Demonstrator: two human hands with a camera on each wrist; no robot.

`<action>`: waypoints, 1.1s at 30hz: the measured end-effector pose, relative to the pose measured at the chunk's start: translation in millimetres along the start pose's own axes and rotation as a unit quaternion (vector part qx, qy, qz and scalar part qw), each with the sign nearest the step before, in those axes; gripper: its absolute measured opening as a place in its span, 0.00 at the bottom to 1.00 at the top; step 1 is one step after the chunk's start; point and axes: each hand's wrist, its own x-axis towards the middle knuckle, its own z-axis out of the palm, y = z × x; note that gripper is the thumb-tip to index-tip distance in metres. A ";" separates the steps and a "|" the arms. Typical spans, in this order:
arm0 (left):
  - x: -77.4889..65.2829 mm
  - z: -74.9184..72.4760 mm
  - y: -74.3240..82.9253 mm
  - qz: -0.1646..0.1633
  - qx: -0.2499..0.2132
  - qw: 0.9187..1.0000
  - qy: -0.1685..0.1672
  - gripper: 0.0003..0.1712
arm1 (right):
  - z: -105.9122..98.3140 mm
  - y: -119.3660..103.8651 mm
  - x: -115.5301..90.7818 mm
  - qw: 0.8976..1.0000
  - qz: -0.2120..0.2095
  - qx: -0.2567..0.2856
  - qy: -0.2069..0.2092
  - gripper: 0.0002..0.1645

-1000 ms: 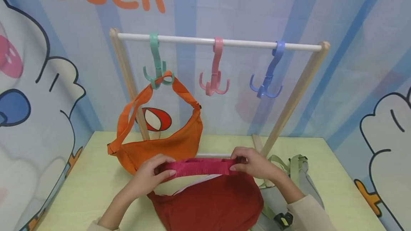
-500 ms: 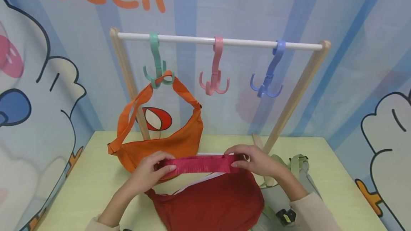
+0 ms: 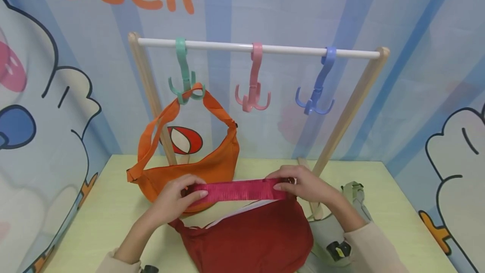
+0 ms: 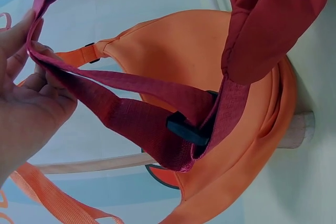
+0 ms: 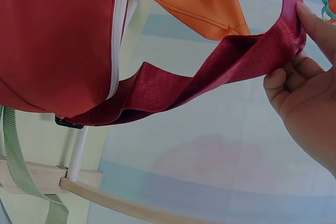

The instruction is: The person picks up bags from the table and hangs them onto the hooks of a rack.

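A dark red shoulder bag [image 3: 246, 239] with a white zip [image 5: 119, 30] lies at the table's front, its crimson strap [image 3: 238, 191] raised above it. My left hand [image 3: 176, 199] pinches the strap's left part between thumb and fingers. At the other end, my right hand [image 3: 305, 185] grips it the same way, so the stretch between them runs nearly straight. The left wrist view shows the strap doubled, with a black buckle [image 4: 186, 129] low on it. Behind hangs an orange bag [image 3: 201, 163], its strap looped over a green hook [image 3: 184, 70].
A pink hook [image 3: 254, 79] and a blue hook [image 3: 317, 83] hang from the white rail [image 3: 223, 46] of a wooden-legged rack. To the right, a grey-green bag [image 3: 322, 233] with a black buckle lies on the table [image 3: 102, 222], partly behind the right forearm.
Both hands have risen slightly with the strap, the right one more and a little rightward. The strap is pulled straighter. The orange bag stays on its hook.
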 end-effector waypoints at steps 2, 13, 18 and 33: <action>0.8 -1.2 0.3 0.001 0.002 1.000 0.002 0.08 | -1.5 -0.7 0.5 1.000 -0.006 -0.007 -0.002 0.18; 4.7 -5.6 5.0 0.010 0.006 1.000 0.008 0.08 | -8.3 -10.2 3.7 0.998 -0.007 -0.056 -0.016 0.23; 5.6 -7.8 8.0 0.013 -0.002 1.000 0.014 0.08 | -11.7 -9.2 4.8 0.999 -0.001 -0.032 -0.008 0.21; 15.7 -12.7 21.8 0.019 -0.003 0.999 0.036 0.07 | -24.0 -16.4 6.0 0.995 0.014 -0.042 0.084 0.11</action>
